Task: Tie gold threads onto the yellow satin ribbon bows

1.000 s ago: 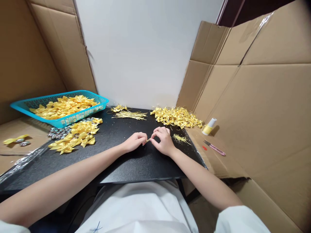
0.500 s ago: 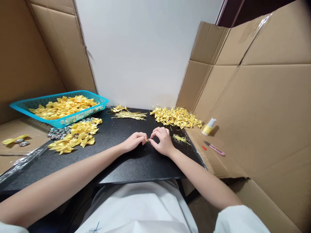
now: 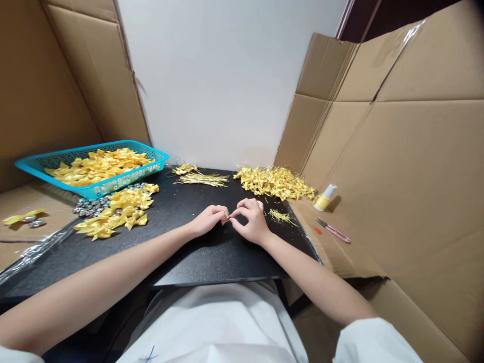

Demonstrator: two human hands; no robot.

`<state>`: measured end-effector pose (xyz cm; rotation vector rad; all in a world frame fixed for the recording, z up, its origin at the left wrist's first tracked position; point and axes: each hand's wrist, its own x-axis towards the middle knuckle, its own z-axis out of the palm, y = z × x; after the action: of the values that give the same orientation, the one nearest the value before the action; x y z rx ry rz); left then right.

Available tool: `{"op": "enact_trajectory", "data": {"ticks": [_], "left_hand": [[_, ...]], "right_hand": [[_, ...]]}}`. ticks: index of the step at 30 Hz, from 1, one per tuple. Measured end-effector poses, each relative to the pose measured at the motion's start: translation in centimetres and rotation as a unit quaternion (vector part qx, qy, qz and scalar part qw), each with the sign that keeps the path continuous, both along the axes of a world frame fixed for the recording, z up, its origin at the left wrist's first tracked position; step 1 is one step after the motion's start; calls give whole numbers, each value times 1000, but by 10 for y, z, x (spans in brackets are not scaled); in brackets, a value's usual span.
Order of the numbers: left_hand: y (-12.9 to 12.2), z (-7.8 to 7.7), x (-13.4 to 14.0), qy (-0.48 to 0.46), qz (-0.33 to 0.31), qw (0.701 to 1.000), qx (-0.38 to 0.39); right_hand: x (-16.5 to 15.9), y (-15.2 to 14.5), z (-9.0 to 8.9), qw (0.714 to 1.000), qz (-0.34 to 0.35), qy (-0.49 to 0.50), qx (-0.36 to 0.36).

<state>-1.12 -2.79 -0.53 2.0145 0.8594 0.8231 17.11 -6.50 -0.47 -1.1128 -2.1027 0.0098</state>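
My left hand and my right hand meet at the middle of the black table, fingertips pinched together on a tiny yellow ribbon piece. Most of the piece is hidden between the fingers. A small tuft of yellow thread scraps lies just right of my right hand.
A teal basket of yellow bows stands at the left, with loose yellow bows and silver pieces beside it. Gold strands and a pile of tied bows lie at the back. A thread spool and pink snips rest on cardboard at right.
The fingertips of both hands have closed slightly nearer each other around the ribbon piece; the arms and everything on the table stay where they were.
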Motion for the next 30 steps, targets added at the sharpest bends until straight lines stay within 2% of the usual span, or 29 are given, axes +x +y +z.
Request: {"op": "enact_trajectory", "data": {"ticks": [10, 17, 21, 25, 30], "left_hand": [[-1, 0, 0, -7, 1, 1000, 3], [1, 0, 0, -6, -6, 1000, 8], [-1, 0, 0, -8, -6, 1000, -11], [-2, -1, 0, -5, -3, 998, -60], [-2, 1, -1, 5, 1, 1000, -24]], "right_hand": [[-1, -2, 2, 1000, 0, 5, -13], [-3, 2, -2, 1000, 8, -10, -24], [-2, 5, -3, 999, 22, -13, -37], [5, 7, 1, 998, 24, 0, -53], [18, 6, 10, 997, 29, 9, -73]]}}
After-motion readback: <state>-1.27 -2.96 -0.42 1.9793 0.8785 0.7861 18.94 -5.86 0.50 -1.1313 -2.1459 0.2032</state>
